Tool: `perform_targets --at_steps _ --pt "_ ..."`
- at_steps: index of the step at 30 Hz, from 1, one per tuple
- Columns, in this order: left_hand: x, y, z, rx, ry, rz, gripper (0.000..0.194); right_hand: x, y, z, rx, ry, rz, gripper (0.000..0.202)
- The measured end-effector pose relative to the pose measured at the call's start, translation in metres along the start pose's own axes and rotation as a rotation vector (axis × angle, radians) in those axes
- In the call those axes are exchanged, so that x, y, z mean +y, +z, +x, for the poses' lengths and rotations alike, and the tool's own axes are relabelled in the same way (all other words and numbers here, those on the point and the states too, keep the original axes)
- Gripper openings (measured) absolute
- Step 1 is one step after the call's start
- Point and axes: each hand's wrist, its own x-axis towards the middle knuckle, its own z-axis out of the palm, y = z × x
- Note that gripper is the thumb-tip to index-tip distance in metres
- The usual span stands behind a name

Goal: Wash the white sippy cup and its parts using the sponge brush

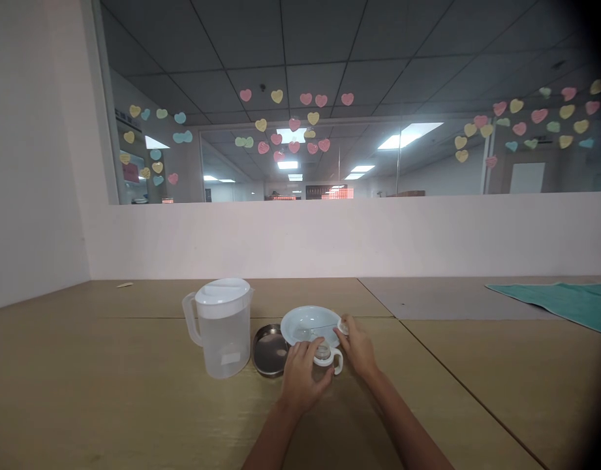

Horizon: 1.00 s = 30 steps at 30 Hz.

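My left hand (303, 378) is wrapped round a small glass jar (322, 353) with a white collar and a white handle on its right side. To the right and a little higher, my right hand (357, 346) pinches a small white lid (343, 326), from which a thin rod seems to reach left over the bowl. Behind the jar stands a pale blue-white bowl (310, 314), with something clear in it that I cannot make out. A round metal tin (271, 352) sits open left of my left hand.
A clear plastic pitcher (226, 339) with a white lid stands left of the tin. On the wooden table (134, 391), a green cloth (569, 303) lies far right, and a small flat piece (124, 284) lies back left. A wall with a window rises behind.
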Motion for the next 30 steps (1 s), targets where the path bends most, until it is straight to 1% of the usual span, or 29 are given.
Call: perform_targets --at_steps 2,5,11,14,18,21,23,27,30 --pt "-0.001 0.0 0.0 -0.003 -0.002 -0.001 0.047 0.002 -0.001 0.001 0.032 -0.068 -0.035 0.017" --pt "-0.001 0.0 -0.001 -0.004 -0.004 -0.001 0.048 0.004 0.0 0.002 0.043 -0.11 -0.037 0.018" --pt "-0.001 0.001 -0.001 0.014 0.008 0.01 0.048 0.0 0.0 0.001 -0.029 -0.194 -0.039 0.026" --pt "-0.001 0.0 -0.001 0.025 0.01 0.02 0.047 -0.003 -0.003 0.001 -0.052 -0.216 -0.092 0.035" --pt "-0.001 0.0 -0.001 0.016 0.013 0.019 0.047 -0.004 -0.002 0.0 -0.065 -0.23 -0.188 0.04" --pt "-0.002 0.001 -0.001 0.014 0.01 0.02 0.048 -0.003 0.002 -0.001 -0.076 -0.226 -0.208 0.047" --pt "-0.002 0.001 -0.001 0.017 0.011 0.021 0.048 -0.002 0.004 -0.003 -0.095 -0.192 -0.181 0.049" --pt "-0.002 0.001 -0.001 0.007 0.006 0.016 0.048 0.004 0.01 -0.004 -0.105 -0.104 -0.096 0.039" --pt "-0.002 0.001 -0.001 0.007 0.0 0.02 0.048 0.007 0.013 -0.004 -0.087 -0.088 -0.067 0.035"
